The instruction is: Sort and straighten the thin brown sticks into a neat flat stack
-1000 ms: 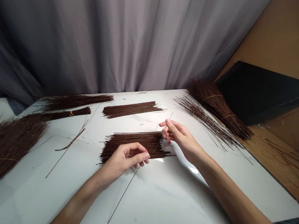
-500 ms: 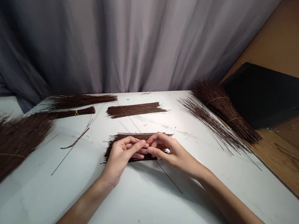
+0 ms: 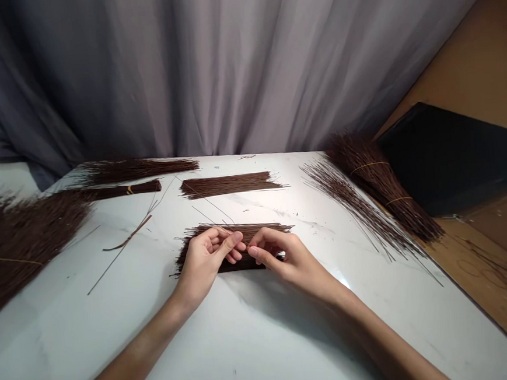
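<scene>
Both my hands meet over a flat pile of short dark brown sticks [image 3: 265, 231] on the white table [image 3: 256, 342]. My left hand [image 3: 206, 263] pinches thin sticks [image 3: 206, 202] between thumb and fingers; they slant up and away to the left. My right hand [image 3: 280, 259] is closed in a pinch right beside it, fingertips nearly touching the left ones, on the near end of the same sticks as far as I can see.
Another short pile [image 3: 229, 185] lies farther back. Tied bundles [image 3: 117, 191] and loose sticks [image 3: 131, 170] lie back left, a big heap [image 3: 20, 237] at far left. Long bundles [image 3: 380, 189] fan out right, beside a black panel [image 3: 448, 157]. A curtain [image 3: 226, 63] hangs behind.
My hands came together from apart over the pile. The long stick that reached toward me has swung so it now points away to the back left, with no length trailing near me.
</scene>
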Demonstrator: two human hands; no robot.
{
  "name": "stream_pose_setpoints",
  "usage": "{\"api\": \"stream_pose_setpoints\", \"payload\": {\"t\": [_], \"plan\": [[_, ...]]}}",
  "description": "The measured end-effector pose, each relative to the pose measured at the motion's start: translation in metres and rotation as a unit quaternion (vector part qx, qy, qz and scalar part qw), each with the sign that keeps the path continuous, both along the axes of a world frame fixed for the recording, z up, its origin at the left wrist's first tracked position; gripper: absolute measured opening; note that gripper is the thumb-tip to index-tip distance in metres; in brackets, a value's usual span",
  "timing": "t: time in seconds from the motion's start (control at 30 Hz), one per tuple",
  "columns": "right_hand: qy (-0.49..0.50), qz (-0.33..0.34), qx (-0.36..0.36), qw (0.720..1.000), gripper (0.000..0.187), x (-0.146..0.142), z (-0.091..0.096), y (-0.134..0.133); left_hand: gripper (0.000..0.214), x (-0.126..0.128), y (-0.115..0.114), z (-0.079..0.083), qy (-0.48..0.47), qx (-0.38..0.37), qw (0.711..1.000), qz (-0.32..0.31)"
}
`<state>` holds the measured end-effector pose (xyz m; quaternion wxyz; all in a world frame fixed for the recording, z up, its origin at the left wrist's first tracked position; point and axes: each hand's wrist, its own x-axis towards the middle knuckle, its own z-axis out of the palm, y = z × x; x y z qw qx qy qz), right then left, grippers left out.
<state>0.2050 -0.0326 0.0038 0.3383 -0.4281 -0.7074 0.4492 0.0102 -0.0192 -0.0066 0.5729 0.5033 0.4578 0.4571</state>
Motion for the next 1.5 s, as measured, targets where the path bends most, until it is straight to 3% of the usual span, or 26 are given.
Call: {"api": "stream_pose_setpoints", "payload": {"t": [0.33,0.73,1.2,1.5], "plan": [[0.030,-0.035,-0.016,0.999,0.023,-0.008,-0.001,-0.003,0.026,0.002,0.000,-0.005,0.000,0.035,0.999,0.004],[0.022,-0.073,-0.007,0.997,0.021,-0.006,-0.006,0.000,0.023,0.001,-0.001,0.004,0.019,0.043,0.999,-0.014],[0.051,-0.047,-0.055,0.996,0.026,-0.004,0.002,0.001,0.028,-0.002,0.002,0.004,0.019,0.015,0.999,-0.043],[0.053,-0.043,-0.061,0.996,0.026,-0.002,0.001,0.002,0.026,-0.002,0.002,0.003,0.034,0.017,0.999,-0.020]]}}
